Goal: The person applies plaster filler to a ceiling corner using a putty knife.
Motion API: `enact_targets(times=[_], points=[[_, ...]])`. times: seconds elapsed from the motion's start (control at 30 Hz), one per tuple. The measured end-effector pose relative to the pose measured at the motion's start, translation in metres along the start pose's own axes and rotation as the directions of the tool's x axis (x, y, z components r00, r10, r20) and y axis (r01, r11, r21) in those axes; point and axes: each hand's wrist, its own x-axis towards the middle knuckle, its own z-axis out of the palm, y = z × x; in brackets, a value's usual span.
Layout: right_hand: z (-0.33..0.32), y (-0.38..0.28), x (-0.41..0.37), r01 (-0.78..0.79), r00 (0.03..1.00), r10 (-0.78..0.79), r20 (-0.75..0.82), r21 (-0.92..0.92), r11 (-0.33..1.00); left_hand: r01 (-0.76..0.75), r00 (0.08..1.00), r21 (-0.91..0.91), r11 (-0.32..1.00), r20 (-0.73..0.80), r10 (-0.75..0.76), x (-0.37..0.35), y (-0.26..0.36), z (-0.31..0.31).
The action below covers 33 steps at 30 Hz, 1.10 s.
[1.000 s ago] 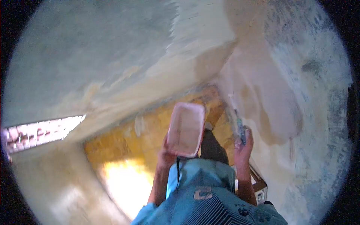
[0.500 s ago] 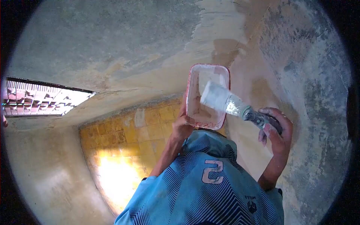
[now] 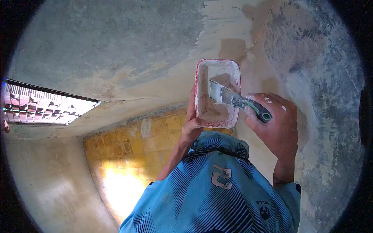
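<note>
My left hand (image 3: 192,127) grips the lower left side of a red-rimmed rectangular tub (image 3: 237,77), whose inside is smeared with whitish and brownish paste. The fingers run behind the tub's wall and are partly hidden. My right hand (image 3: 274,120) is closed around the dark and green handle of a putty knife (image 3: 248,105). The wide blade, coated in pale paste, reaches over the tub's right wall and lies inside its opening. Whether the blade touches the tub's bottom I cannot tell.
Grey and beige patchy walls (image 3: 116,42) surround me, with damp brown patches near the tub. Yellow floor tiles (image 3: 155,136) lie below, with a bright sunlit spot. A barred opening (image 3: 42,103) is at the left, with some fingers at its edge.
My right hand has moved left and up and turned over, bringing the knife's blade lower into the tub. The tub has shifted slightly up and to the right with my left hand.
</note>
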Motion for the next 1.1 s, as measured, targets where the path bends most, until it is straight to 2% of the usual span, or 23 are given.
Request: enact_targets(times=[0.1, 0.2, 0.3, 0.47, 0.7, 0.8, 0.9, 1.0, 1.1], points=[[-0.001, -0.004, 0.006, -0.100, 0.994, 0.100, 0.040, 0.003, 0.995, 0.039, 0.998, 0.069, 0.997, 0.045, -0.042, 0.004, 0.006, 0.007], [0.002, 0.000, 0.008, -0.047, 0.999, 0.048, 0.017, -0.056, 0.997, 0.080, 0.995, 0.085, 0.993, 0.046, -0.084, 0.007, 0.011, 0.018], [0.002, -0.004, 0.010, -0.078, 0.994, 0.086, 0.073, -0.099, 0.992, 0.038, 0.998, 0.101, 0.994, 0.053, -0.044, 0.011, 0.006, 0.021], [0.002, -0.004, 0.005, -0.051, 0.999, 0.051, 0.003, -0.080, 0.996, 0.032, 0.997, 0.151, 0.988, 0.064, -0.042, 0.013, 0.002, 0.023], [-0.002, 0.003, 0.002, -0.015, 0.999, 0.013, -0.046, -0.059, 0.998, 0.039, 0.995, 0.121, 0.992, 0.090, -0.050, 0.015, -0.007, 0.011], [-0.002, 0.002, 0.003, -0.067, 0.996, 0.066, -0.052, -0.025, 0.997, 0.030, 0.994, 0.145, 0.989, 0.099, -0.045, 0.016, -0.004, 0.017], [-0.003, 0.003, 0.005, -0.059, 0.998, 0.058, -0.014, -0.064, 0.996, 0.032, 0.993, 0.146, 0.989, 0.107, -0.048, 0.017, 0.002, 0.025], [0.003, 0.008, 0.004, -0.051, 0.998, 0.047, -0.042, -0.085, 0.995, 0.028, 0.994, 0.153, 0.988, 0.096, -0.043, 0.018, 0.004, 0.029], [0.004, 0.006, 0.007, -0.136, 0.990, 0.140, 0.036, -0.089, 0.987, 0.036, 0.996, 0.162, 0.986, 0.078, -0.049, 0.018, 0.001, 0.028]])
